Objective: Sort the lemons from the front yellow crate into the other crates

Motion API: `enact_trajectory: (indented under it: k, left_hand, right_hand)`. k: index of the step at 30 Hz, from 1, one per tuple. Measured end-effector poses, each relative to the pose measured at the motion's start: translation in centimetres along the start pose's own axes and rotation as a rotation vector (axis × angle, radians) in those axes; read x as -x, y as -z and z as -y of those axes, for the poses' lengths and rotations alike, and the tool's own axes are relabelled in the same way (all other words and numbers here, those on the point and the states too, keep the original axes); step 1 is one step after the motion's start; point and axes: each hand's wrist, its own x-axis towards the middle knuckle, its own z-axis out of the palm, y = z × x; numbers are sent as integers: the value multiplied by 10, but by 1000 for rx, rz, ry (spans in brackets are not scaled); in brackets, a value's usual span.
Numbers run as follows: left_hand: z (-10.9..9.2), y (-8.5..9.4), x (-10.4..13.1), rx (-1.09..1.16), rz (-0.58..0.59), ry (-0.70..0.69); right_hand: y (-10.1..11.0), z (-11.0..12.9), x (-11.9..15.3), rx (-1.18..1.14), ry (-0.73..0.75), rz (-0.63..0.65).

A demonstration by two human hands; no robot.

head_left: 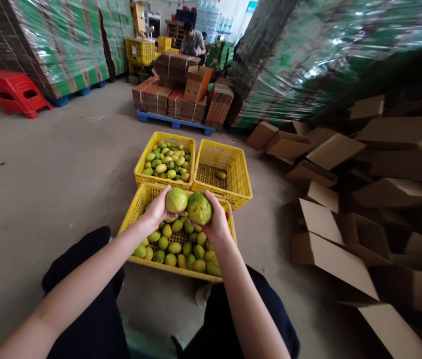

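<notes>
My left hand [157, 208] is closed around a pale yellow-green lemon [176, 200]. In my right hand [217, 223] sits a greener lemon [200, 208] with dark blemishes on its skin. Both fruits are held up side by side, a small gap apart, above the near yellow crate [173, 269]. Many green and yellow lemons [175, 248] lie in that crate, partly hidden by my hands. Behind it on the left, another yellow crate [162, 182] is well filled with lemons. To its right, a third crate [235, 189] has a single greenish lemon [221, 175] on its floor.
Open cardboard boxes [336, 259] are heaped on the right. Ahead, a blue pallet [175, 123] bears bundled flat cartons [154, 99]. A red stool [14, 89] stands at the left near wrapped green stacks [69, 50]. A person [194, 42] is at the back.
</notes>
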Motion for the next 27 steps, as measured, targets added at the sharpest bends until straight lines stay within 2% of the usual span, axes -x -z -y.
enact_trajectory:
  k: [5,8,10,13,16,18,20,24,25,27]
  left_hand:
    - [-3,-3,-6,111,22,208]
    - [-6,-8,-5,116,23,210]
    - [-8,-10,-3,103,50,156]
    - [-7,-9,-5,69,110,-30]
    - [-5,-4,-9,-49,168,-301]
    - [-5,-2,-10,-169,196,-495]
    - [-7,0,-9,-321,244,-696]
    - [-13,1,-1,-590,321,-1086]
    - [-14,1,1,-617,325,-1141]
    - [-15,2,4,-638,329,-1159]
  right_hand:
    - [1,4,-3,-12,-192,6]
    - [6,3,-8,-40,-213,5]
    - [10,1,-12,-50,-166,51]
    - [14,-1,-15,-56,23,122]
    - [17,-2,-15,3,236,98]
    - [20,-1,-12,146,400,33]
    - [22,0,-8,357,637,-12]
    - [27,6,2,728,1095,-27]
    - [28,7,4,781,1172,-50]
    - [30,9,6,834,1257,-102]
